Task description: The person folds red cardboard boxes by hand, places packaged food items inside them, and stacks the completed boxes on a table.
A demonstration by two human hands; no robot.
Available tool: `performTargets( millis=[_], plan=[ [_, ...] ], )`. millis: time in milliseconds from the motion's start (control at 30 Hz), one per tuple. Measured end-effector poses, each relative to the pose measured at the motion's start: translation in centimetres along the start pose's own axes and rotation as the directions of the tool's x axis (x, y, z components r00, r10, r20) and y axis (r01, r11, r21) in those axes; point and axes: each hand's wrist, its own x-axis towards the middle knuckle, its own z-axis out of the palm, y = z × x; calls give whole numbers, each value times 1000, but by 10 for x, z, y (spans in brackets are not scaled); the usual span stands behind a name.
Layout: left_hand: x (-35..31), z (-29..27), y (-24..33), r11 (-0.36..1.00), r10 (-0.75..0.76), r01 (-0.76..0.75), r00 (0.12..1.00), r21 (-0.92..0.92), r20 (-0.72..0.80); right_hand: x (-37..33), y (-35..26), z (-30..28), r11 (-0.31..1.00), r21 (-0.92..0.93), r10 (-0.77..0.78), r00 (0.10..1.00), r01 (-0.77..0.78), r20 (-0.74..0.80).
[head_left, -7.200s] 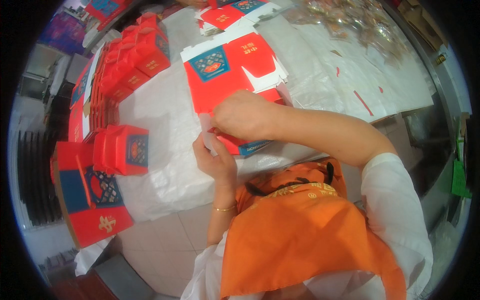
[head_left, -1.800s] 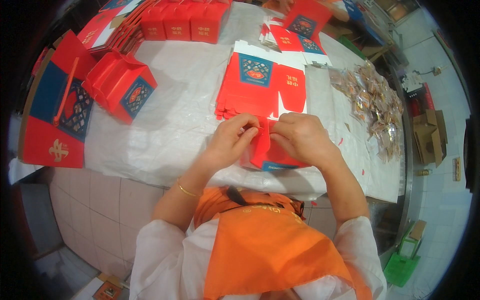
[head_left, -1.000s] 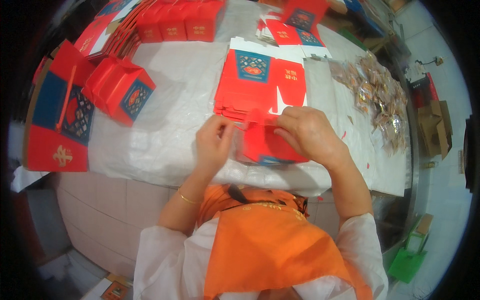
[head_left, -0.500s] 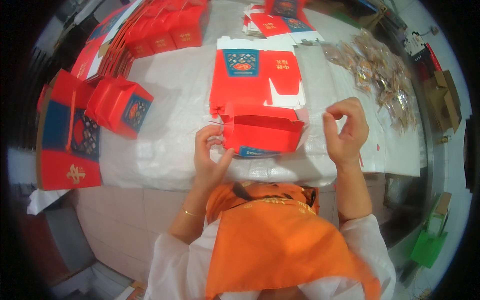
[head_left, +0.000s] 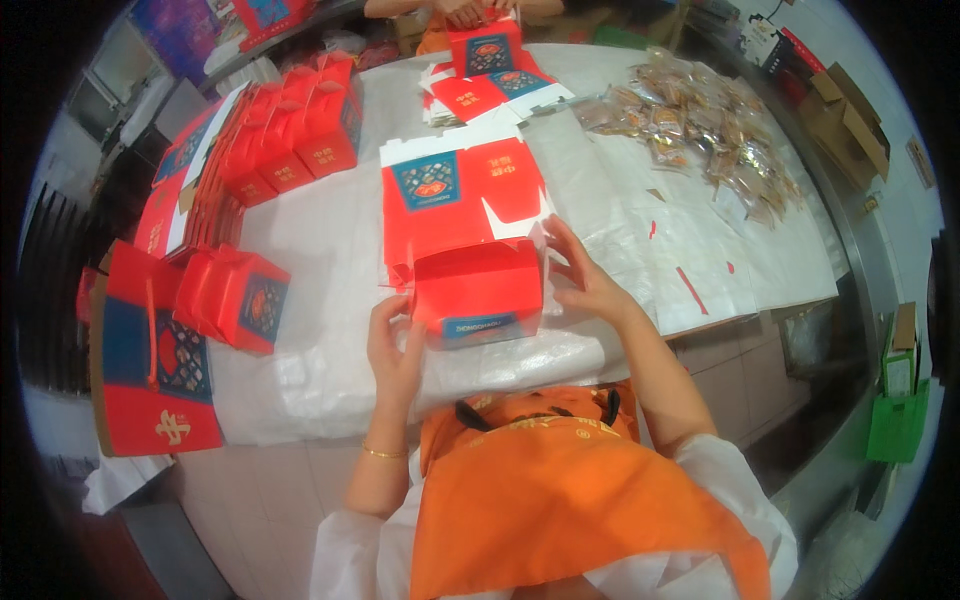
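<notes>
A red carton (head_left: 478,283) with its top open and a blue label panel on its front stands in front of me, near the table's front edge. My left hand (head_left: 395,345) is at its left end, thumb and fingers apart, fingertips against or close beside the edge. On the other side my right hand (head_left: 592,280) is open, its spread fingers near the carton's right end; whether they touch it I cannot tell. Just behind lies a stack of flat red carton blanks (head_left: 440,215) with white flaps and a blue printed panel.
Folded-up red boxes (head_left: 300,140) stand at the back left, with another red box (head_left: 245,300) nearer. A large red and blue bag (head_left: 150,350) is at the left edge. Many small clear packets (head_left: 700,125) lie back right. Across the table, a co-worker's hands (head_left: 465,12) are over another red box.
My right hand has come leftward from the air to the carton's right end, its fingers opening from a curl. My left hand stays at the left end. The view has shifted, showing the co-worker.
</notes>
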Motion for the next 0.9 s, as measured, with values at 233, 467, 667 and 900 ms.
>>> performTargets(
  millis=[233, 467, 667, 900],
  plan=[
    [3, 2, 33, 836, 363, -290, 929, 465, -75, 3, -22, 27, 976, -219, 40, 990, -11, 132],
    [45, -27, 42, 769, 350, -440, 897, 464, 272, -47, -29, 103, 935, -354, -129, 954, 25, -272],
    [34, -12, 65, 917, 212, -268, 955, 297, 207, -38, -31, 97, 952, -302, -137, 943, 42, -303],
    [-4, -3, 67, 950, 227, -282, 919, 132, 324, -4, -24, 35, 997, -44, -80, 825, 66, -559]
  ],
)
